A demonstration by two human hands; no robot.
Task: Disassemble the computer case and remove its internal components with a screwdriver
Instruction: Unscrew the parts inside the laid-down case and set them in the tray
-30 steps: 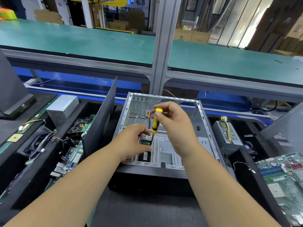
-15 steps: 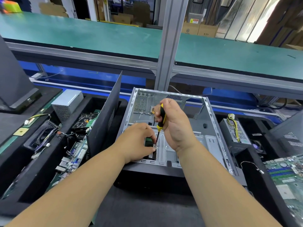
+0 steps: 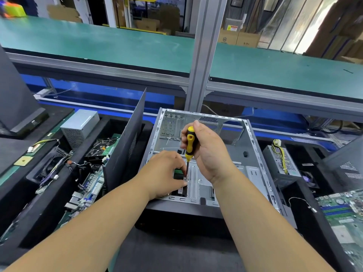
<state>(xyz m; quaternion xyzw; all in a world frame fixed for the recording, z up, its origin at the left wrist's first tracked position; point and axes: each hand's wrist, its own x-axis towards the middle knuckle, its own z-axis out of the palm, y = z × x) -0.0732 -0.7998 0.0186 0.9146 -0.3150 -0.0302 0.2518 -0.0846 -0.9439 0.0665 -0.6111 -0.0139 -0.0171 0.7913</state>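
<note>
**Screwdriver tip set inside the open case**

The left hand [image 3: 166, 172] covers most of a small green-and-black part [image 3: 177, 171] near the front of the computer case [image 3: 253, 154]; whether its fingers pinch it or only press cannot be told. The right hand [image 3: 206, 152] is clenched round the yellow-and-black screwdriver [image 3: 189, 143], held nearly upright above the case floor. Its shaft drops just beside the left fingertips, and the tip itself is too small to make out.

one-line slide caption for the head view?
Right hand drives a yellow screwdriver into the open computer case; left hand steadies beside it.
</note>
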